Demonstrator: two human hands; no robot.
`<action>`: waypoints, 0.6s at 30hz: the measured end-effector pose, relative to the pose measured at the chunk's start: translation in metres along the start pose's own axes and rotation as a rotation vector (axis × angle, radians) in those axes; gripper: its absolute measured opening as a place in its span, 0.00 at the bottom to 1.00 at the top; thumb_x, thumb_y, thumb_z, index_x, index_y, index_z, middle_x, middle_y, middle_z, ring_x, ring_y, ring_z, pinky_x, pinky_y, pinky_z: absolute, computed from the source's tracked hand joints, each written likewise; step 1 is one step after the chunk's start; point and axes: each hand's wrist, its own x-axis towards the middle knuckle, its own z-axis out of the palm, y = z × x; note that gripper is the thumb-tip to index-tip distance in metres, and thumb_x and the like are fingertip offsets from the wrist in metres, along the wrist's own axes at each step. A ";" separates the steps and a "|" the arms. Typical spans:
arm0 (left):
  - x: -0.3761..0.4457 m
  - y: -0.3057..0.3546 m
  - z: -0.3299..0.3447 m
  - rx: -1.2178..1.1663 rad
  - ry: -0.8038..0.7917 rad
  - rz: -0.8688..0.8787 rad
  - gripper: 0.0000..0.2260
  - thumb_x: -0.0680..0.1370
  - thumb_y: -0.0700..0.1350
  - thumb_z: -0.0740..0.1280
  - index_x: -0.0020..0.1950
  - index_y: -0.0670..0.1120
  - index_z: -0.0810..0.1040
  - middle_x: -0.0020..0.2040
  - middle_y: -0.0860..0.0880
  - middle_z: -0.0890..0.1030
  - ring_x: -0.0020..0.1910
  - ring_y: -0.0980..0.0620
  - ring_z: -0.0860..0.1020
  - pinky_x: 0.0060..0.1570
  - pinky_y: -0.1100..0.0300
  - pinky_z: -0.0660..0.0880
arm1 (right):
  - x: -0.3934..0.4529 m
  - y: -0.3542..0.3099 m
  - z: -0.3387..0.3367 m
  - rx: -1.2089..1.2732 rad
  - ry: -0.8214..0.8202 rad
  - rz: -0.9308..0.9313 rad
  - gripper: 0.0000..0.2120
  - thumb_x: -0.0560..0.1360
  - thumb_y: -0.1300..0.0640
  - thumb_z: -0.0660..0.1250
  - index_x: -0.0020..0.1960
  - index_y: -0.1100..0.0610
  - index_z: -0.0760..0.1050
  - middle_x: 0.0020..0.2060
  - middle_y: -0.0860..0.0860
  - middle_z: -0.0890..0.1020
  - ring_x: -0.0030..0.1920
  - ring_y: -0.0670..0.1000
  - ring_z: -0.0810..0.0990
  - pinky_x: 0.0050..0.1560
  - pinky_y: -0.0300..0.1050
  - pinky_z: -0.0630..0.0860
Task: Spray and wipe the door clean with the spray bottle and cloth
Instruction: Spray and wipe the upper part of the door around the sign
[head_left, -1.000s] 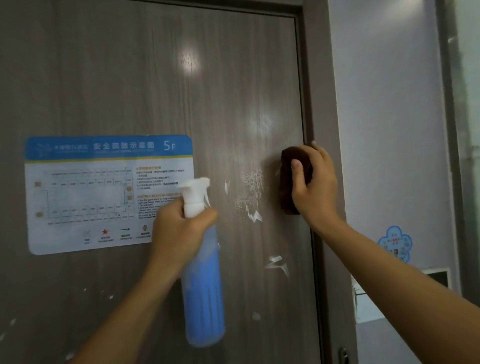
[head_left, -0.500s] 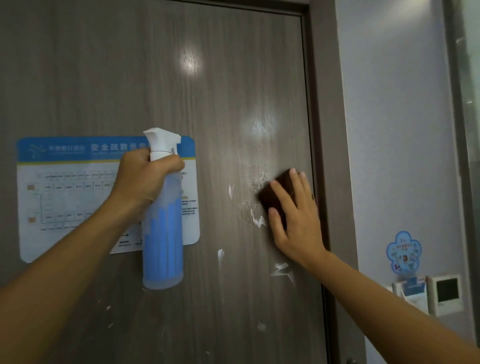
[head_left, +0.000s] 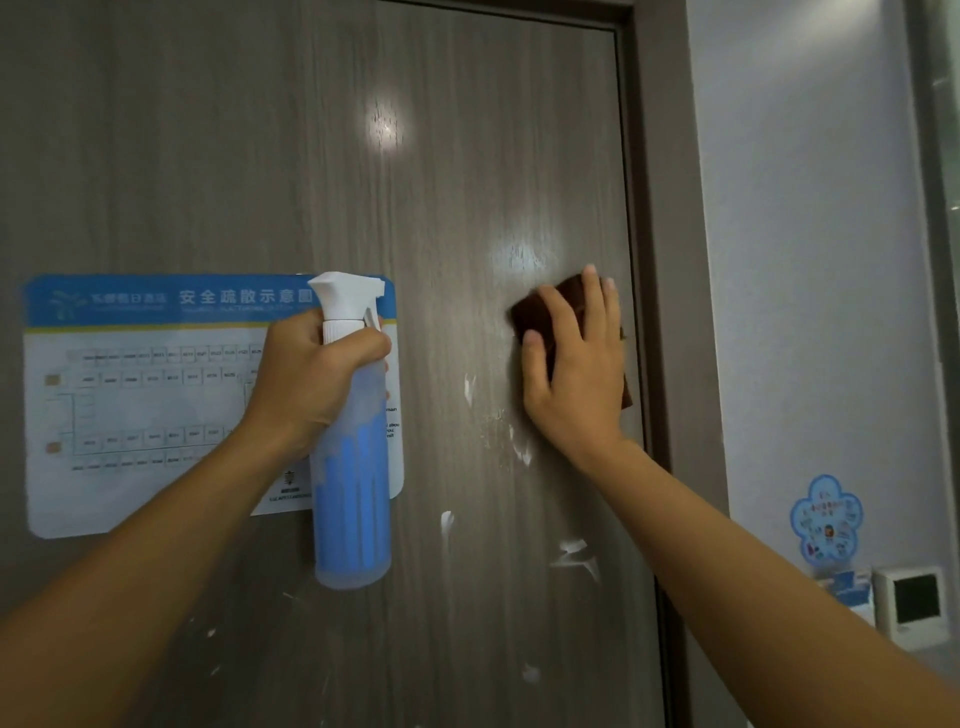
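A grey-brown wood-grain door (head_left: 441, 182) fills most of the view, with white smears and specks across its lower half. My left hand (head_left: 306, 384) grips the neck of a blue spray bottle (head_left: 353, 499) with a white trigger head, held upright in front of the door. My right hand (head_left: 576, 374) lies flat with straight fingers, pressing a dark brown cloth (head_left: 540, 306) against the door near its right edge. Most of the cloth is hidden under the palm.
A blue and white evacuation plan sticker (head_left: 135, 405) is stuck on the door at the left. The dark door frame (head_left: 660, 260) runs down the right side. On the pale wall beyond are a blue flower sticker (head_left: 826, 519) and a white wall panel (head_left: 909, 603).
My right hand flattened on the cloth and moved it from the door's edge leftward, then up over the sprayed patch. My left hand lifted the bottle up and to the left.
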 end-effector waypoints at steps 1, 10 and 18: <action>0.000 -0.001 -0.001 -0.001 0.003 -0.001 0.12 0.70 0.49 0.73 0.46 0.41 0.82 0.41 0.42 0.83 0.39 0.45 0.84 0.44 0.43 0.83 | -0.008 0.001 0.001 0.003 -0.027 -0.077 0.22 0.84 0.46 0.59 0.77 0.49 0.68 0.83 0.55 0.56 0.84 0.57 0.48 0.78 0.58 0.57; -0.005 -0.003 -0.001 0.000 0.036 0.000 0.13 0.69 0.50 0.72 0.47 0.42 0.83 0.41 0.42 0.83 0.41 0.44 0.83 0.50 0.33 0.81 | -0.047 0.070 -0.029 -0.121 -0.362 -0.743 0.21 0.84 0.46 0.64 0.74 0.51 0.73 0.82 0.57 0.59 0.82 0.61 0.55 0.72 0.62 0.71; -0.009 0.000 0.001 0.005 0.034 0.012 0.19 0.66 0.54 0.73 0.49 0.41 0.82 0.46 0.36 0.83 0.44 0.39 0.83 0.52 0.29 0.80 | 0.013 -0.012 0.003 -0.007 -0.045 -0.123 0.21 0.83 0.49 0.62 0.74 0.50 0.70 0.82 0.56 0.58 0.83 0.59 0.50 0.78 0.55 0.52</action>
